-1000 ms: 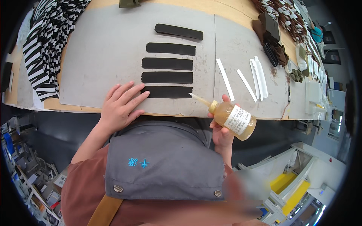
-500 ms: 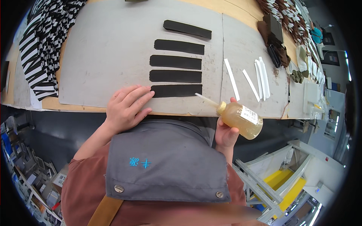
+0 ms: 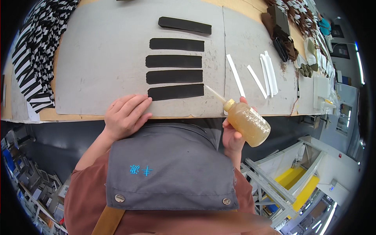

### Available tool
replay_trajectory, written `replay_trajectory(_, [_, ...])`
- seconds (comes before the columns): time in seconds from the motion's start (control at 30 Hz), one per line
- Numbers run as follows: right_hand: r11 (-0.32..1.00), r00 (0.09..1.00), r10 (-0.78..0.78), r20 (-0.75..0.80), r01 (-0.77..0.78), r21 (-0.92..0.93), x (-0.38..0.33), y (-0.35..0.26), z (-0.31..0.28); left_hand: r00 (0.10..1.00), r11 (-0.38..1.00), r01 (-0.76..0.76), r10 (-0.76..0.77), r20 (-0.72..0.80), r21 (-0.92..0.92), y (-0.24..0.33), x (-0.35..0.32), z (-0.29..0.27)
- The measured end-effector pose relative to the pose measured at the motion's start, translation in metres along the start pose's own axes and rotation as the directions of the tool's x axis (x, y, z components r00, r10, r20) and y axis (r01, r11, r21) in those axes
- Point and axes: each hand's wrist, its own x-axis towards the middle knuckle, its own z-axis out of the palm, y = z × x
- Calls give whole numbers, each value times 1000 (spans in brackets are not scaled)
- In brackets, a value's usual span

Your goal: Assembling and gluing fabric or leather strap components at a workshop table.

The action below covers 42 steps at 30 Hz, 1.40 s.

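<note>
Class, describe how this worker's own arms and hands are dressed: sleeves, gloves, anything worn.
Both hands are bare: no gloves, rings or watch show on the left hand or the right hand. The forearms are uncovered; a rust-brown short sleeve shows on the left arm, beside a grey bib apron.

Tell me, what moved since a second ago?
Not much. The right hand still grips the glue bottle, nozzle aimed at the nearest black strip; it sits a bit lower against the table edge. The left hand stays flat beside that strip. The white strips haven't moved.
</note>
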Motion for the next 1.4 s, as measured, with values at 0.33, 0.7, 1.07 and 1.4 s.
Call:
replay_trajectory(0.33, [999,993,52,-107,-53,-6,0,2,12,998,999,-48,47,-52,-13,-4,-1,2])
replay_trajectory(0.7, [993,976,97,-196,-109,-52,-3,6,20,998,998,-61,61,-28,0,-3,-1,1])
replay_trajectory(1.07, [985,977,147,-154,-159,-68,-6,7,31,998,998,-57,57,-14,2,-3,-1,0])
replay_trajectory(1.4, [998,993,-37,-108,42,42,-9,4,25,998,998,-57,57,-25,-4,-2,0,1])
